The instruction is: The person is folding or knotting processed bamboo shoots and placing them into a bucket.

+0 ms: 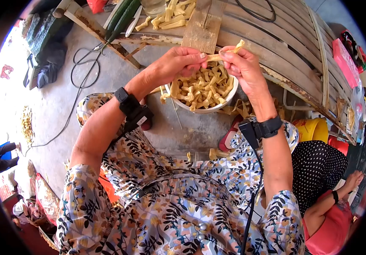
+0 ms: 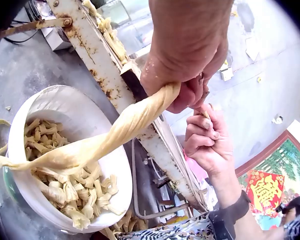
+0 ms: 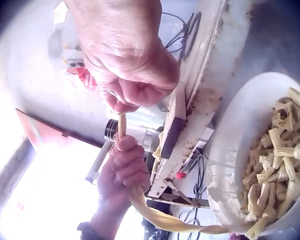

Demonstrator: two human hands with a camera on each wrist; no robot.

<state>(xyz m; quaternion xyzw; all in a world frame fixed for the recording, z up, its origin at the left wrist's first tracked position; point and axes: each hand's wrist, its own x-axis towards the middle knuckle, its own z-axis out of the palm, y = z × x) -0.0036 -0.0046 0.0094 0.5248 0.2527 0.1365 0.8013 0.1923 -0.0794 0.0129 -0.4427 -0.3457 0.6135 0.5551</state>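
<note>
Yellow twisted strip (image 1: 215, 56) | left hand (image 1: 178, 63), right hand (image 1: 244, 68) each pinch it | above white bowl (image 1: 217, 108) far rim

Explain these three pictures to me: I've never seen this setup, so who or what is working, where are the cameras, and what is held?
No machine here: a person works with bare hands. The wide picture comes from a head-worn camera looking down; the other two come from cameras strapped to each wrist. The left hand and the right hand both pinch one pale yellow strip, twisted between them, above a white bowl. The bowl holds many knotted pieces of similar stuff. Behind it stands a slatted wooden bench.
</note>
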